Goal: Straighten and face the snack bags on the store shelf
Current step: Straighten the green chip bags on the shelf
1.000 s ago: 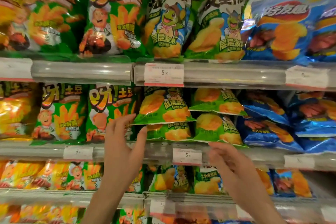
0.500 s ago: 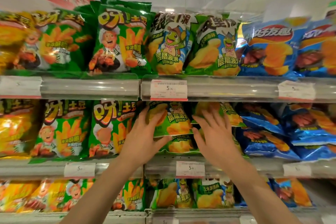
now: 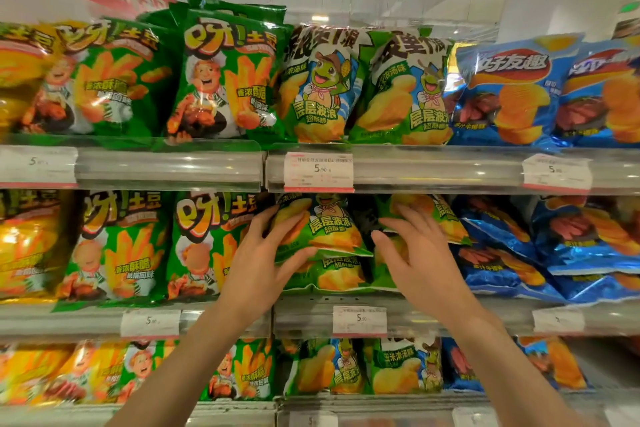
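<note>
Head view: left hand (image 3: pixel 258 263) fingers grip green bag (image 3: pixel 323 229); right hand (image 3: pixel 419 253) fingers spread on neighbouring bag (image 3: pixel 438 215).

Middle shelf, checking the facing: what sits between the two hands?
In the head view, between the left hand and right hand lie stacked green turtle-print bags, flat rather than upright.

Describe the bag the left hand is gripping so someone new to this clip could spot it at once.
Find the middle shelf, the one at hand height, and the price tag near its centre. Directly above it green wavy-chip bags lie flat in a stack. The top green bag is the one: tilted forward, pinched by the left hand, while the fry bags to its left stand upright.
</note>
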`<state>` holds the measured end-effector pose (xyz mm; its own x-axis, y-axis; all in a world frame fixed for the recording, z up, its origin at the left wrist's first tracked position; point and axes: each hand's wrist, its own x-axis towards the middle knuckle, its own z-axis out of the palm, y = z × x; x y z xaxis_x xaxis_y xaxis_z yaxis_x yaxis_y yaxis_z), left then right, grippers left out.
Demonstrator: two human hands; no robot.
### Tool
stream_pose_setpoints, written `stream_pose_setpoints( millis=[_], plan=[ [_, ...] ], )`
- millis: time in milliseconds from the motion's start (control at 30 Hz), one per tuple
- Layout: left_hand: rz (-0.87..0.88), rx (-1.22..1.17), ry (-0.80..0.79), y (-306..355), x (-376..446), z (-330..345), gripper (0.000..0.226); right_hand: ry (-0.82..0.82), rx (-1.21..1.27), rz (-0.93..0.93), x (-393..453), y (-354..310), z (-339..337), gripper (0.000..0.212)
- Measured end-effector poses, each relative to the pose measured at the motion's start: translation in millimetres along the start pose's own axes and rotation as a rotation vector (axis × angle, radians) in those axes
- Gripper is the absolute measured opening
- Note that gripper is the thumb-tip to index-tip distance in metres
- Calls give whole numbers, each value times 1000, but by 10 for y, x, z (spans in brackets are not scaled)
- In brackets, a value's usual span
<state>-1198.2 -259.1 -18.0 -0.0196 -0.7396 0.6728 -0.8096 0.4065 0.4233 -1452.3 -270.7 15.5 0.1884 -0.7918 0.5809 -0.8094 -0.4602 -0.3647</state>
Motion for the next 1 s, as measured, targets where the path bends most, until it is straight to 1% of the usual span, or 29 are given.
stream_pose_setpoints(
  millis=[67, 133, 267, 333, 367, 433, 533, 567, 633, 700, 767, 800, 867, 933, 1000],
  plan=[
    [0, -30, 16, 19, -47, -6, 58, -2, 105, 35, -1, -134, -42, 49],
    [-12, -71, 26, 42, -102, -10, 58, -60, 221, 102, 31, -290, -47, 55],
    [-6, -112, 61, 86, -228, -12, 57, -195, 266, 237, 155, -490, 41, 83],
    [5, -162, 44, 139, -297, -17, 57, -257, 369, 305, 178, -528, 101, 92],
    [-2, -210, 27, 175, -330, -29, 58, -262, 411, 321, 168, -538, 121, 90],
    [-69, -340, 11, 237, -377, -76, 59, -227, 466, 336, 114, -555, 124, 81],
    [-242, -518, 39, 295, -366, -200, 56, -173, 575, 390, -12, -563, 75, 77],
    [-306, -574, 35, 305, -343, -244, 61, -156, 611, 405, -72, -564, 61, 76],
    [-427, -655, -10, 315, -272, -311, 76, -120, 695, 404, -211, -562, 43, 75],
    [-542, -726, -98, 315, -203, -337, 92, -112, 759, 391, -360, -565, 39, 72],
    [-635, -786, -176, 355, -171, -352, 100, -139, 815, 382, -499, -575, 49, 70],
    [-644, -808, -195, 376, -175, -343, 97, -162, 841, 380, -560, -582, 56, 71],
    [-634, -828, -176, 418, -217, -328, 85, -212, 848, 370, -651, -600, 69, 74],
    [-625, -838, -125, 405, -285, -315, 83, -259, 819, 347, -695, -621, 60, 77],
    [-618, -816, -79, 354, -350, -363, 82, -300, 774, 319, -688, -644, 31, 75]
  ],
)
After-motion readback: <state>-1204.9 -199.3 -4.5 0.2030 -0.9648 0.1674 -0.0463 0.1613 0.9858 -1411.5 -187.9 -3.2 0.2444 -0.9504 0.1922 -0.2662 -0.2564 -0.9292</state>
